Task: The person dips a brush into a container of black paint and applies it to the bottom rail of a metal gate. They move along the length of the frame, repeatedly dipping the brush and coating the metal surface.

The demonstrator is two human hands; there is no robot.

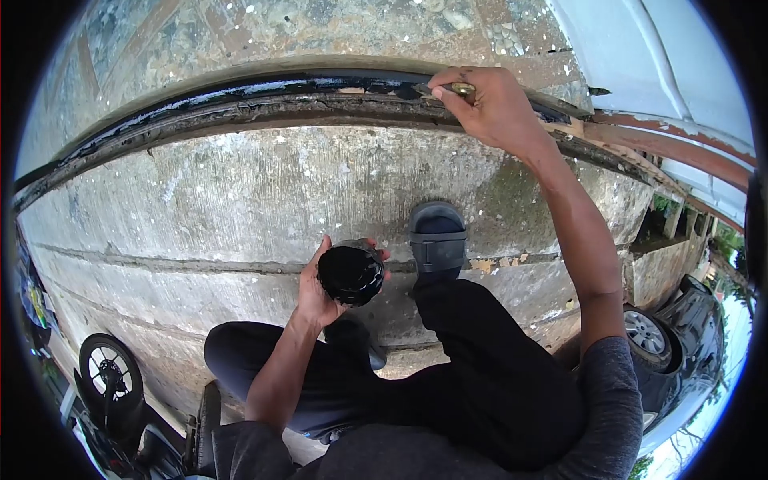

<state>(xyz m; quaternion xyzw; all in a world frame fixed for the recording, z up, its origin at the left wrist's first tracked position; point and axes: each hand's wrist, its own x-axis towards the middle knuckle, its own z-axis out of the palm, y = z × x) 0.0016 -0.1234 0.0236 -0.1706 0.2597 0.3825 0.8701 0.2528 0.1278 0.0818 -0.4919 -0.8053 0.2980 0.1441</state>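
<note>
My left hand [315, 293] is wrapped round a can of black paint [350, 274], held with its open top facing up and the fingers showing past both sides. My right hand [494, 106] is closed on a small paintbrush [462, 90], with its dark tip pointing left at the rail. A long rail [320, 82] runs across the floor in front of me, coated in wet-looking shiny black over much of its length. Bare brownish patches show close to the brush tip.
Paint-spotted concrete [232, 192] lies between me and the rail. My sandalled foot [438, 240] stands right of the can. A motorbike wheel [110, 372] is at the lower left, a dark car [692, 344] at the right. A pale panel [632, 56] rises at the upper right.
</note>
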